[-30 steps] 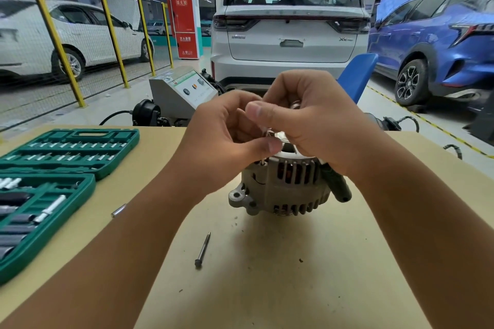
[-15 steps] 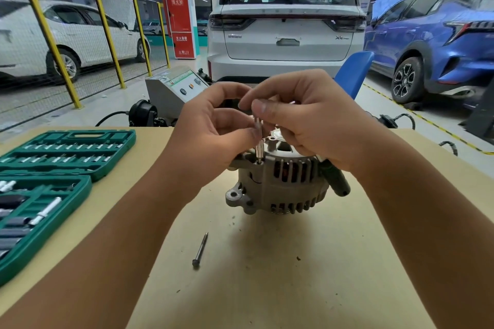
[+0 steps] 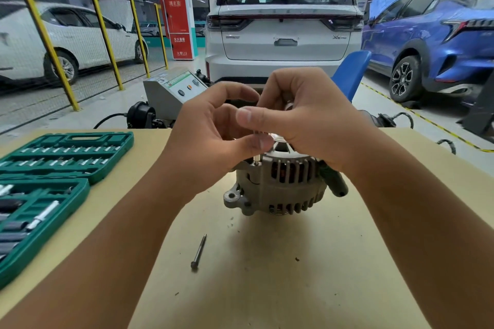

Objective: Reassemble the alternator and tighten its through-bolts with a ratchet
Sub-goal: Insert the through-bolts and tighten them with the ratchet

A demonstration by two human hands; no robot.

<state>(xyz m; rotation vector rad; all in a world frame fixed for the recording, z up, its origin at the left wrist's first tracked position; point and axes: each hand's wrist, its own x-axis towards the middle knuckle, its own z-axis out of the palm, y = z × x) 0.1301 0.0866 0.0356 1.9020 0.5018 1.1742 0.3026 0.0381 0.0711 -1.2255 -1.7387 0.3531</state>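
The grey alternator [image 3: 278,189] stands on the tan table [image 3: 267,275], its finned housing facing me. A through-bolt [image 3: 257,159] stands upright in a hole at the housing's upper left edge. My left hand [image 3: 211,139] and my right hand [image 3: 307,120] meet just above the alternator, and both pinch the top of that bolt between thumb and fingers. A second through-bolt [image 3: 199,251] lies loose on the table in front of the alternator. A dark green tool handle [image 3: 334,181] pokes out behind the alternator's right side, under my right wrist.
An open green socket set case [image 3: 53,176] with several sockets and bits lies at the table's left. Beyond the far edge stand a grey machine [image 3: 173,91], a blue chair [image 3: 350,72] and parked cars.
The upright bolt has sunk further into the housing hole. Both hands have stayed above the alternator, their fingers shifting on the bolt's top.
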